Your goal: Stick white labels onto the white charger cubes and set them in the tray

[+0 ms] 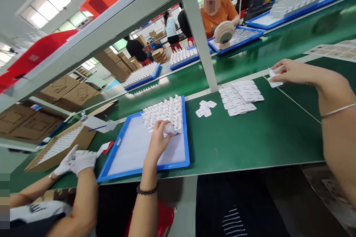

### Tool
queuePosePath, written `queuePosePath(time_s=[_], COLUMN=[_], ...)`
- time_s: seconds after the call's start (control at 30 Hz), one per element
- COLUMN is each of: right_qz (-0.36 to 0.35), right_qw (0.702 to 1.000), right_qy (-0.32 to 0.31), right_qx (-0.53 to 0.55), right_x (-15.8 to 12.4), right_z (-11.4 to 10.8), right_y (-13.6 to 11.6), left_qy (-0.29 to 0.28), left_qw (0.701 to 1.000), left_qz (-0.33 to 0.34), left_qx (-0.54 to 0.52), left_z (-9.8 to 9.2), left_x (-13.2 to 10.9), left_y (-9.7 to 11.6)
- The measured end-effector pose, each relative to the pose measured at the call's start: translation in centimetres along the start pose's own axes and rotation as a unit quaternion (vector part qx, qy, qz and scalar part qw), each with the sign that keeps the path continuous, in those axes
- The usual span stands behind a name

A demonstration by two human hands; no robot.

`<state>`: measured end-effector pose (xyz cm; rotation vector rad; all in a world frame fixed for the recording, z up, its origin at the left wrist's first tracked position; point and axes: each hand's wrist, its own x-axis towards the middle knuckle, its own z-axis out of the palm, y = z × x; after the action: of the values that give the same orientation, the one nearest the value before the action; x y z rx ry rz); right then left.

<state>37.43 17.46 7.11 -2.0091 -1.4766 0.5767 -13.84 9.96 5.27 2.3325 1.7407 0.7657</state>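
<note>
My left hand is over a blue-rimmed tray, its fingers closed on a small whitish part whose exact kind I cannot make out. The part is at the front edge of packed rows of white pieces with thin upright tips, standing in the tray's far right portion. Out to the right, my right hand pinches a white card at the table's far side. Between the hands lie overlapping rows of white cards and a small loose heap of cards.
At left, a co-worker's white-gloved hands are beside a cardboard box of white pieces. A grey shelf post rises behind the cards. Beyond it, more trays stand on the green line, where a person in orange sits. Flat sheets lie far right.
</note>
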Motion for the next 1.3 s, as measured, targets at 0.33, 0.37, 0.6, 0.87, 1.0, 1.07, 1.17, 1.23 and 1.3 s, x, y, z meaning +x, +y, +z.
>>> queuePosePath(time_s=[0.33,0.37,0.6,0.87,1.0,1.07,1.17,1.23,1.3], right_qz=[-0.131,-0.134,-0.205,-0.226,-0.284,-0.329,-0.337,-0.328,-0.314], right_qw=[0.879,0.870,0.879,0.820,0.879,0.917,0.928,0.932,0.938], right_qy=[-0.391,-0.403,-0.363,-0.466,-0.352,-0.218,-0.161,-0.150,-0.145], right_qx=[0.240,0.251,0.230,0.243,0.151,0.055,-0.005,-0.026,-0.040], right_x=[-7.0,-7.4,-10.4,-14.6,-11.2,-9.3,-7.6,-7.3,-7.1], right_z=[9.8,10.4,12.0,13.0,14.5,15.6,17.4,18.3,18.8], right_y=[-7.7,-7.8,-8.7,-9.9,-9.0,-8.6,-8.2,-8.1,-8.0], left_qy=[-0.021,-0.034,-0.010,-0.022,-0.009,-0.032,-0.041,-0.053,-0.067], left_qw=[0.996,0.994,0.996,0.978,0.913,0.868,0.831,0.824,0.822], left_qz=[-0.072,-0.082,-0.014,-0.005,-0.174,-0.223,-0.247,-0.245,-0.239], left_qx=[0.052,0.066,0.085,-0.209,-0.368,-0.443,-0.496,-0.508,-0.513], left_z=[1.8,1.9,0.6,8.5,9.5,9.3,9.0,8.9,8.9], left_x=[-1.1,-1.1,-3.9,-6.6,-6.5,-6.8,-7.3,-7.4,-7.3], left_y=[1.5,1.7,6.8,13.7,13.4,13.3,13.5,13.6,13.7])
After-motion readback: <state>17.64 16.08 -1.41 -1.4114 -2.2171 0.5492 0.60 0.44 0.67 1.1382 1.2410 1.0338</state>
